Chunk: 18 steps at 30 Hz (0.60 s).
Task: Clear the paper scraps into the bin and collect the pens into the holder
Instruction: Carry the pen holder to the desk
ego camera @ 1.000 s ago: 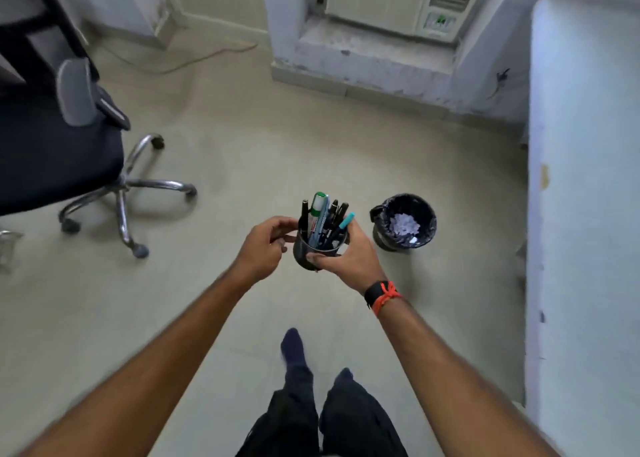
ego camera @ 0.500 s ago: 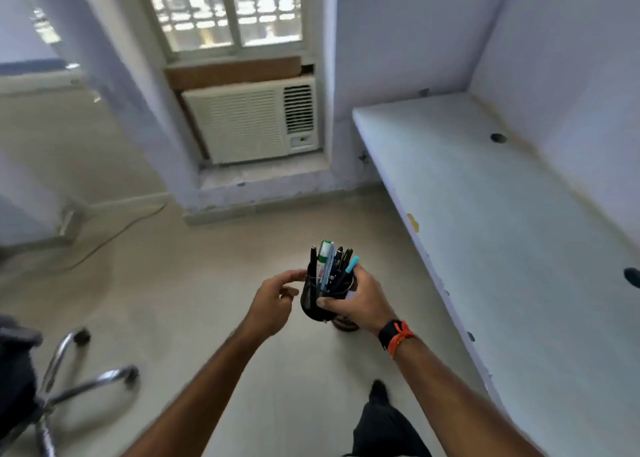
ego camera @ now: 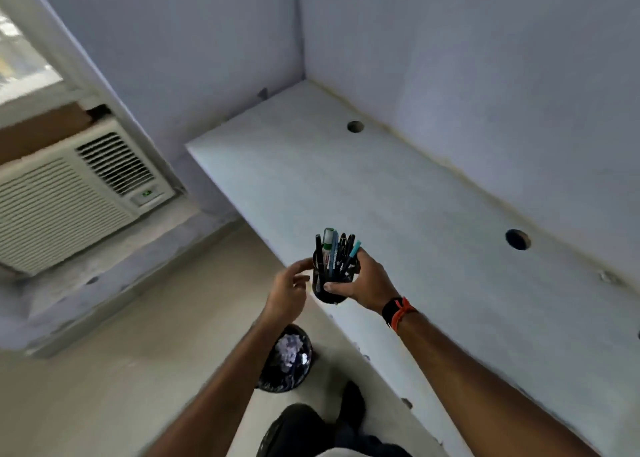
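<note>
Right hand grips holder, left hand relaxed

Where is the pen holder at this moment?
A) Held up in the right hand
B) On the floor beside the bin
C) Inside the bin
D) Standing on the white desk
A: the right hand grips the pen holder in the air, off the desk and well above the bin on the floor.

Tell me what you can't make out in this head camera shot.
Head view only:
- Pen count: pens bunch tightly in the pen holder, too small.
- Holder's wall: mostly covered by fingers of the right hand.
- Bin: left forearm hides its left side.
- Left hand: blurred, contact with holder unclear.
</note>
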Available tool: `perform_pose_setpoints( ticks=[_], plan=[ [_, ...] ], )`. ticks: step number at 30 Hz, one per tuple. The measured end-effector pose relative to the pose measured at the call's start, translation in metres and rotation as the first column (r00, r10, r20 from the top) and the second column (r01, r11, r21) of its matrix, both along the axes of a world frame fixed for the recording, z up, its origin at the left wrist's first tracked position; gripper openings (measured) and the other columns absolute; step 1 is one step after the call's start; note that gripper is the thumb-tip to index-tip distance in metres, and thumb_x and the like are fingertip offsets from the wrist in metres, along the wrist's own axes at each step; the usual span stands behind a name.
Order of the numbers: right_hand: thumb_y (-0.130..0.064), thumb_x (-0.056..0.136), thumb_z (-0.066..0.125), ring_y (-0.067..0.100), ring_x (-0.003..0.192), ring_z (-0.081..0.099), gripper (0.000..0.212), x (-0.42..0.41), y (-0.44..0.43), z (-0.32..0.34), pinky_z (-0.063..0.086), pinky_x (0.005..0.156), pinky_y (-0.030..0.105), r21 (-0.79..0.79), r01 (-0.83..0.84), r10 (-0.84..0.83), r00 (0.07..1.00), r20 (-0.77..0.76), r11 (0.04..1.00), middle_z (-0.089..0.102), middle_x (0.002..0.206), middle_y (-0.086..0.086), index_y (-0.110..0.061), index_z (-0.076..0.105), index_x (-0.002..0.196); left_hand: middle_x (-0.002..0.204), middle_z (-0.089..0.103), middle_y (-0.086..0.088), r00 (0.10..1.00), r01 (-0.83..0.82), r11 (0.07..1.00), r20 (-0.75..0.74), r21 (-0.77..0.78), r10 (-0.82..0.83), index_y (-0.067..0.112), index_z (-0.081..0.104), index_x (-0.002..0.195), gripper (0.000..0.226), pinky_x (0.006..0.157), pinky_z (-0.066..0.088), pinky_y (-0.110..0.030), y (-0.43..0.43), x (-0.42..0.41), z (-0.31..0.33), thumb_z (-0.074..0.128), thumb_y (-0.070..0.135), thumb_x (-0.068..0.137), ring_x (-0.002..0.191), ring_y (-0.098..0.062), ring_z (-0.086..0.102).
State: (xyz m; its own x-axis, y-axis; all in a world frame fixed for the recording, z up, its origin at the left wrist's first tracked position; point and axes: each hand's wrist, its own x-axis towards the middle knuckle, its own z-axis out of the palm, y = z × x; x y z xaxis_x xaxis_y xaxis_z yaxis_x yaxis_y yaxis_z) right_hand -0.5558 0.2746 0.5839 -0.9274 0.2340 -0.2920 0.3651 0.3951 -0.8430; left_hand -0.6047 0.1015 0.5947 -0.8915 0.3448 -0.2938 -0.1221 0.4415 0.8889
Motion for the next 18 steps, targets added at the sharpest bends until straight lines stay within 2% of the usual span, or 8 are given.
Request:
perform_pose_setpoints(
  ticks=[6,9,12,14,18],
  plan=[
    [-0.036,0.061,0.089,0.009,0.096,0.060,0.071,-0.082,0.059,-0.011,0.047,0.083,0.023,0.016,0.192,-0.193,0.981,0.023,0.981,0.067,0.112,-0.008,-0.022,0.053,0.120,0.116,0.063,-0.002,0.996,0.095,0.994,0.001,0.047,-0.095,0.005,0.060,0.124,0.070,0.074,0.048,-0.006,0.083,-0.108,-0.026,0.028,-0.028,0.072,0.096,-0.016,0.060],
    [-0.034,0.063,0.089,0.009,0.095,0.059,0.070,-0.120,0.078,-0.018,0.044,0.076,0.018,0.045,0.259,-0.261,0.964,0.043,0.965,0.063,0.106,-0.012,-0.020,0.051,0.120,0.115,0.063,-0.001,0.987,0.158,0.986,0.032,0.048,-0.160,0.005,0.060,0.125,0.072,0.073,0.047,-0.007,0.113,-0.155,-0.040,0.026,-0.027,0.071,0.097,-0.016,0.060],
    [-0.037,0.062,0.089,0.008,0.092,0.062,0.069,-0.151,0.094,-0.031,0.043,0.068,0.013,0.063,0.316,-0.320,0.943,0.086,0.947,0.064,0.102,-0.014,-0.024,0.049,0.116,0.127,0.062,-0.003,0.968,0.250,0.968,0.023,0.024,-0.251,0.008,0.059,0.129,0.075,0.087,0.047,-0.012,0.134,-0.194,-0.061,0.027,-0.026,0.070,0.115,-0.015,0.058],
    [-0.042,0.060,0.089,0.010,0.092,0.064,0.068,-0.170,0.103,-0.041,0.047,0.069,0.017,0.087,0.344,-0.352,0.928,0.120,0.935,0.065,0.102,-0.013,-0.027,0.046,0.111,0.131,0.061,-0.003,0.954,0.297,0.955,0.041,0.008,-0.298,0.010,0.058,0.130,0.075,0.093,0.046,-0.019,0.146,-0.216,-0.074,0.027,-0.024,0.071,0.121,-0.016,0.056],
    [-0.052,0.057,0.085,0.012,0.089,0.065,0.068,-0.203,0.117,-0.062,0.054,0.075,0.028,0.162,0.371,-0.393,0.909,0.137,0.914,0.066,0.101,-0.014,-0.031,0.041,0.104,0.130,0.061,0.000,0.946,0.322,0.947,0.049,-0.003,-0.322,0.012,0.059,0.130,0.076,0.092,0.045,-0.019,0.163,-0.249,-0.094,0.027,-0.022,0.071,0.119,-0.014,0.057]
  ],
)
